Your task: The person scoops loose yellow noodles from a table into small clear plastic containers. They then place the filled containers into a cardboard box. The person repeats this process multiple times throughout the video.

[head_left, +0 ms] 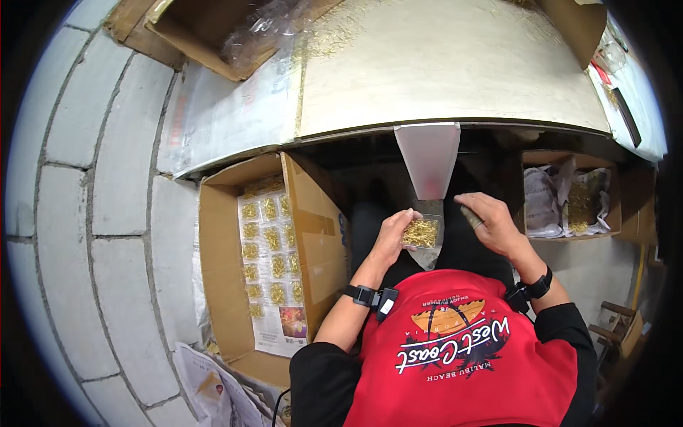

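My left hand (390, 238) pinches the left edge of a small clear plastic packet (422, 233) filled with thin gold-coloured metal pieces, held above my lap. Just right of it, apart from the packet, my right hand (491, 219) is raised with its fingers stretched toward the left and nothing visible in them. A dark covering shows on its thumb. Beyond both hands a whitish chute (430, 158) hangs from the table's front edge and narrows toward me.
The pale table (455, 71) has gold pieces scattered along its far side. To my left, a deep cardboard box (316, 249) holds rows of similar packets (272, 238) on newspaper. A smaller paper-lined box (573, 231) with loose gold pieces stands right. Another open box (188, 43) sits far left.
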Available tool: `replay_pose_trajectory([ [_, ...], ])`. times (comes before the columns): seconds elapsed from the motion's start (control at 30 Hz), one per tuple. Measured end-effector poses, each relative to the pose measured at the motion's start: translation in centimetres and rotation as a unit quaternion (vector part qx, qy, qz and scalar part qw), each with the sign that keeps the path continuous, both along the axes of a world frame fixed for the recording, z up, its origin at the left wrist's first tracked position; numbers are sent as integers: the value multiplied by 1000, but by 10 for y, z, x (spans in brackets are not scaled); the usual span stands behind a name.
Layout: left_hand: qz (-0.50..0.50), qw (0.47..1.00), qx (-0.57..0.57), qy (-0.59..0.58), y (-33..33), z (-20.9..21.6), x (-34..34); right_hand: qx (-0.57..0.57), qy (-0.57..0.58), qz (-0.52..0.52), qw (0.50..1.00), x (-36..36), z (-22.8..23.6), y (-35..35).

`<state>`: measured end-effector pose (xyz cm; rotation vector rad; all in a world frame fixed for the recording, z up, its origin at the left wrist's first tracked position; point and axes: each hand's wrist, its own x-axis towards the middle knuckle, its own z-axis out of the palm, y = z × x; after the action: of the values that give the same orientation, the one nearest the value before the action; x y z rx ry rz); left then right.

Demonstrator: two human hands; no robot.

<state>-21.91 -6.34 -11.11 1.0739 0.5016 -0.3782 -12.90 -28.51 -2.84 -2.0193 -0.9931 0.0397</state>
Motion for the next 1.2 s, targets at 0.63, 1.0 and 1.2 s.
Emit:
replay_pose_trajectory([
  [0.63,360,896,248,78,204,171,-253,-113,22,52,992,2,-3,27],
  [1.0,411,849,126,308,162,38,-343,-205,1,103,973,2,4,64],
  [1.2,402,878,159,204,167,15,-315,-200,17,88,976,-5,14,61],
])
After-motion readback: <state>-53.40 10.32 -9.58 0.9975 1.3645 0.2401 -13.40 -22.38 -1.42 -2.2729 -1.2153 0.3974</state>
